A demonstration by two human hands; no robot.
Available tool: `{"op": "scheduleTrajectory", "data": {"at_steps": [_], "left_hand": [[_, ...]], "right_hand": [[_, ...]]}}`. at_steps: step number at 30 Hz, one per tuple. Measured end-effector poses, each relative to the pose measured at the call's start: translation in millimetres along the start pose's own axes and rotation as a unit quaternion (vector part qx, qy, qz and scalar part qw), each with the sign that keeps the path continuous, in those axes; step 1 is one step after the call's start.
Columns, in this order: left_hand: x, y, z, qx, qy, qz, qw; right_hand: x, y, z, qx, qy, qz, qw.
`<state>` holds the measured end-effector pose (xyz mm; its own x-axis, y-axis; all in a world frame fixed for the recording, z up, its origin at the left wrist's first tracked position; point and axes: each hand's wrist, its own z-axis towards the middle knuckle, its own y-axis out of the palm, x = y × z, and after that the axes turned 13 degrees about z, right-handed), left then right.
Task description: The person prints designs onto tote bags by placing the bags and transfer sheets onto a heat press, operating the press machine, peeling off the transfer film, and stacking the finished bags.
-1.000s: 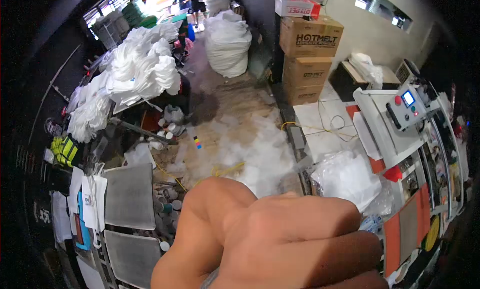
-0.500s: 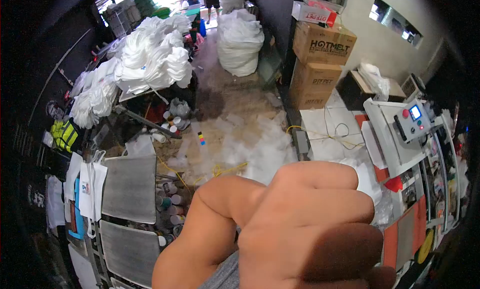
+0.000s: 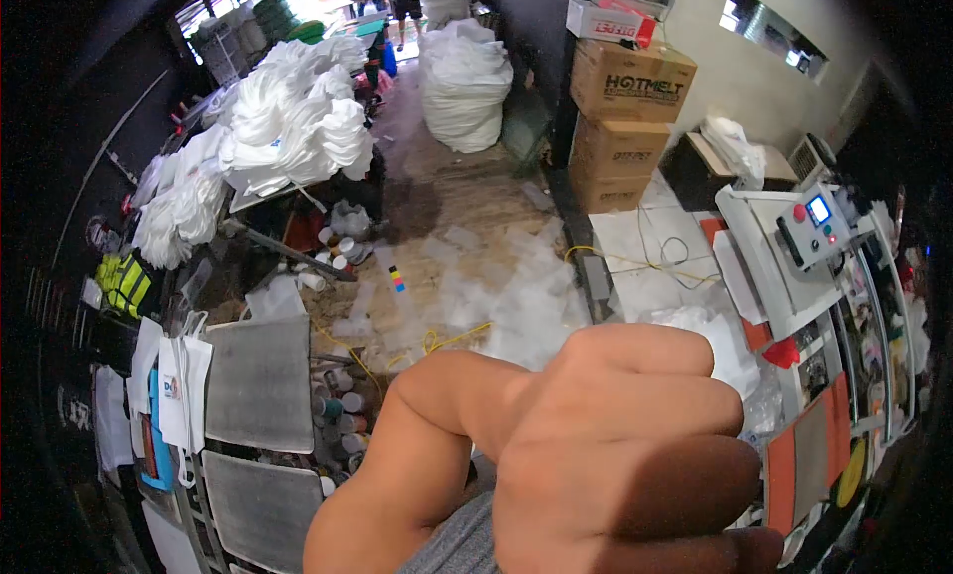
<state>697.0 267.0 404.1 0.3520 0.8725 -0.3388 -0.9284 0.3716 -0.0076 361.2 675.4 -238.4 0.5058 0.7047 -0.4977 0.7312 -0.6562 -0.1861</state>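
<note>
Large and close to the camera, my left hand (image 3: 625,445) is closed in a fist at the lower middle-right. Its curled fingers face right, and the inside of the fist is hidden, so I cannot make out anything in it. The bent bare arm (image 3: 382,465) rises from the bottom edge. Grey cloth (image 3: 459,542) shows between arm and fist. My right hand is not in view. Beyond the fist, translucent sheets (image 3: 511,301) lie scattered on the floor.
White fabric piles (image 3: 293,127) cover a table at left. Grey flat boards (image 3: 260,385) stand in front of it. Cartons (image 3: 630,87) are stacked at back right, near a heat press (image 3: 779,256). A yellow cable (image 3: 635,261) crosses the floor. People (image 3: 402,8) stand at the far doorway.
The view has shifted slightly, with most of the room moving a little left in the frame. My fist and bent arm keep nearly the same pose.
</note>
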Motion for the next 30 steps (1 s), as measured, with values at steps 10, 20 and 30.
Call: {"op": "scheduleTrajectory", "data": {"at_steps": [10, 20, 30], "left_hand": [[2.8, 34.9, -3.2, 0.163, 0.040, 0.026, 0.985], [8.2, 26.2, 3.2, 0.140, -0.005, 0.017, 0.990], [25.4, 43.6, -25.2, -0.217, -0.218, 0.109, 0.945]], "right_hand": [[28.7, -28.2, -21.4, 0.034, 0.005, 0.045, 0.998], [71.8, -30.6, -51.1, 0.069, 0.011, 0.092, 0.993], [141.8, -43.6, -74.6, 0.089, 0.025, 0.114, 0.989]]}}
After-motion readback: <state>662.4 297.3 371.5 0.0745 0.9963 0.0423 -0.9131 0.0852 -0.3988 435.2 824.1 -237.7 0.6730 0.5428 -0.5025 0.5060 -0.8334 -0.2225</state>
